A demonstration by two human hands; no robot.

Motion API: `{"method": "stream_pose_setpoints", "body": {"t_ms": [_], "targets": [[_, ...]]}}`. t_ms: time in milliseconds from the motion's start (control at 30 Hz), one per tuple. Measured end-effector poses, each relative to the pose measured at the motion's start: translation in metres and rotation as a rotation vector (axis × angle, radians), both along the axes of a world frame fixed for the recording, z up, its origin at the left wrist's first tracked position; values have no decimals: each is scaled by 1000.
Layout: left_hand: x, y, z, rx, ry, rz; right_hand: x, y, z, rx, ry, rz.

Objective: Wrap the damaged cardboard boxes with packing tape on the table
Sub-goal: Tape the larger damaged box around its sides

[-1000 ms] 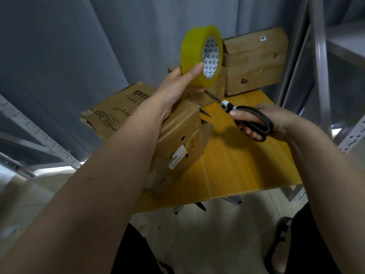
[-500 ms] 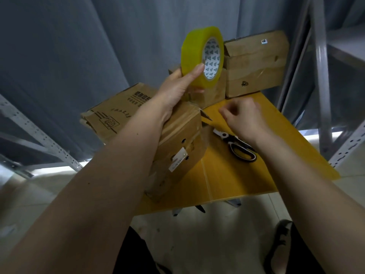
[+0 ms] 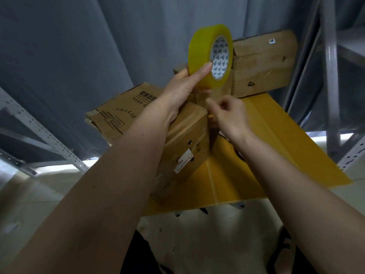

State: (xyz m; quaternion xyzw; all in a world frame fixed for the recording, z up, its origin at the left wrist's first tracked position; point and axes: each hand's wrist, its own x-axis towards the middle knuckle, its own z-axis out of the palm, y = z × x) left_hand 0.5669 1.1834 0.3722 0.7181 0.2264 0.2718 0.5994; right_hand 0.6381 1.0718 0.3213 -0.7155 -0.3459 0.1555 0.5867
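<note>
Holding the yellow tape roll (image 3: 205, 56) upright above the boxes, the left hand (image 3: 184, 87) grips its rim, thumb across the band, judged to keep the free end reachable. The nearest cardboard box (image 3: 183, 147) sits on the yellow table (image 3: 276, 159) just beneath, brown, punctured, labelled. The right hand (image 3: 227, 111), at 5 o'clock of the roll, has fingers curled; whether they pinch tape cannot be told. A second box (image 3: 262, 64) stands at 3 o'clock.

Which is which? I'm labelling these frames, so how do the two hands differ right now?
The left hand is raised and grips the yellow tape roll; the right hand sits lower, fingers curled, beside the near cardboard box, its grasp unclear. Both are bare and over the yellow table.
</note>
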Motion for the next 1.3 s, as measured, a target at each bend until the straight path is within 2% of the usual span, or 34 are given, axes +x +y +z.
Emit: {"method": "stream_pose_setpoints", "body": {"t_ms": [67,100,167,267,367,433,633,767,933,1067,1233,1300], "targets": [[-2,0,3,11,1,-11,9,-3,8,156,316,-139],[-3,-1,4,17,1,-19,16,-4,13,208,446,-135],[-5,-6,6,26,-8,-43,26,-5,26,274,636,3],[-5,-19,15,68,14,-162,33,-6,40,369,757,143],[-1,-34,30,301,223,-234,37,-13,46,444,801,127],[1,-43,34,373,299,-241,39,-19,46,540,878,156],[-8,-71,22,220,320,-96,34,-33,34,451,901,107],[-9,-86,5,0,286,57,31,-39,25,446,949,54],[-15,-109,-39,-258,279,21,30,-48,-10,239,793,-57],[-30,-126,-77,-497,326,74,25,-62,-49,145,785,-186],[-44,-128,-107,-647,325,56,23,-74,-72,67,689,-185],[-46,-126,-111,-615,380,75,24,-75,-74,33,606,-177]]}}
